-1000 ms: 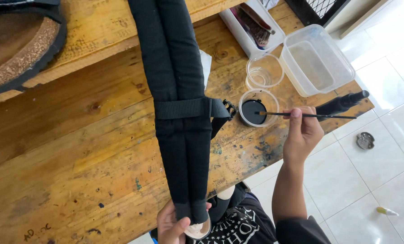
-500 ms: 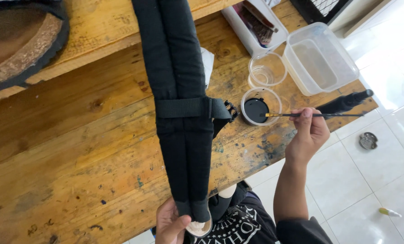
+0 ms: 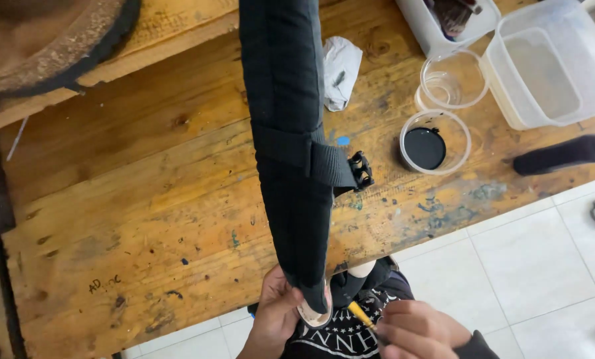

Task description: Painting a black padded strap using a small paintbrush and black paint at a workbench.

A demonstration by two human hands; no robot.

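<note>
A long black padded strap (image 3: pixel 291 133) with a webbing band and a black buckle (image 3: pixel 361 169) stretches across the wooden workbench (image 3: pixel 144 219) toward me. My left hand (image 3: pixel 277 316) grips its near end, just past the bench's front edge. My right hand (image 3: pixel 420 330) is close beside it and holds a thin brush with a yellow handle (image 3: pixel 362 315), its tip pointing at the strap's end. A clear round cup of black paint (image 3: pixel 434 143) stands on the bench to the right.
An empty clear cup (image 3: pixel 453 80), a clear rectangular tub (image 3: pixel 550 63) and a white tray of brushes (image 3: pixel 444 23) stand at the far right. A crumpled white cloth (image 3: pixel 340 70) lies behind the strap. A black handle (image 3: pixel 567 153) rests at the right edge. White tiled floor below.
My right hand has drawn the brush away from the paint cup and brought it down to the strap's near end. The view has shifted closer; my left hand keeps its grip.
</note>
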